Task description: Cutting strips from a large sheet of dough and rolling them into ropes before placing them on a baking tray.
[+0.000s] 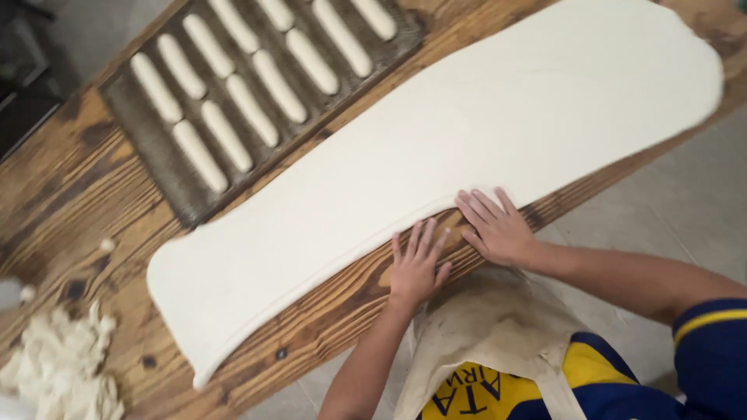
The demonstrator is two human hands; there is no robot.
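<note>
A long, flat sheet of pale dough (436, 155) lies diagonally across a wooden table (70, 187). My left hand (416, 264) rests flat on the table with fingers spread, its fingertips touching the near edge of the dough. Beside it, my right hand (494, 225) also lies flat, fingers apart and reaching under or against the same edge. Neither hand grips anything.
A dark baking tray (148, 132) holding several finger-shaped dough pieces (226, 132) sits at the far left of the table. A heap of dough scraps (62, 365) lies at the left end. Pale floor tiles (685, 202) show beyond the table's near edge.
</note>
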